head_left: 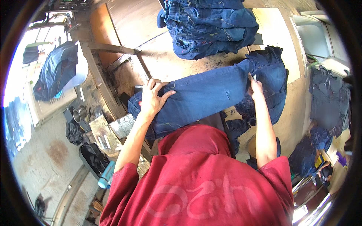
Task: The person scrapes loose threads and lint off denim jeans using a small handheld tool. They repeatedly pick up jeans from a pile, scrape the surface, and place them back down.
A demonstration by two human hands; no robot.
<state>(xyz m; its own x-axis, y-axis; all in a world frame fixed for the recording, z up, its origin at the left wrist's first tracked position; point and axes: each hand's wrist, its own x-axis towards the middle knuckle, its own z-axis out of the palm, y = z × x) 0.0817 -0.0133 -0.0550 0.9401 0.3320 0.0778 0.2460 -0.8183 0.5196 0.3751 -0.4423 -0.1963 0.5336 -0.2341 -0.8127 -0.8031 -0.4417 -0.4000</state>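
A blue denim trouser leg [205,92] stretches across my lap, from the left up toward the right. My left hand [152,98] lies on its left part, thumb and fingers apart, pressing on the cloth. A small red tag [140,103] shows beside that hand. At the right end of the leg, my right hand [256,87] is closed with its fingertips against the denim. Something small and pale sticks out of its fingers, too small to name. Beside and beneath this hand sits a bunched heap of dark denim [269,84].
A tall stack of folded jeans [211,28] stands on the worn wooden surface [151,49] ahead. At left are a wooden frame [96,81], a small board [103,135] and a light blue bottle [107,175]. Dark garments [328,100] lie at right.
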